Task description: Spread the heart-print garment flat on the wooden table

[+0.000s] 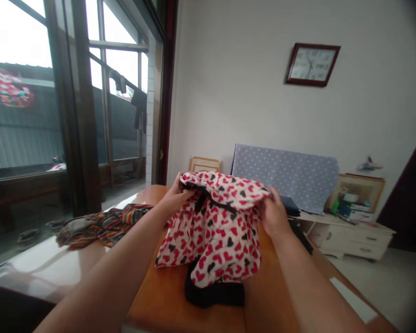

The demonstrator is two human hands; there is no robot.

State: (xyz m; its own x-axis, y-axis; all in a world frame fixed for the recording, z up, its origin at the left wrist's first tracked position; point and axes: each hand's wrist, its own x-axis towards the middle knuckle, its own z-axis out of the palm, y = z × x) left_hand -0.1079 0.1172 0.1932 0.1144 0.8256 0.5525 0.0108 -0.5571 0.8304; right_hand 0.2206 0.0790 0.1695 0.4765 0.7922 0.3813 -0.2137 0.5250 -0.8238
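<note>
Wooden table (152,300), glossy and lying under the work, forms the near ground. On it rests a folded black cloth (222,294); the heart-print garment (229,236) hangs just above, its lower hem overlapping it in view. Contact is not determinable. Risk: lowered as it hangs, the hem could drag the cloth askew.

Left hand (176,194) is clamped on the garment's upper left corner; right hand (274,215) grips the upper right, fingertips partly hidden. The top edge sags and bunches between them, so creases could be set in. A loose black tie (201,200) could get trapped inside a fold.

Farther left, a striped cloth (107,224) lies rumpled, apart from the garment. Beyond stands a white cabinet (357,240).
</note>
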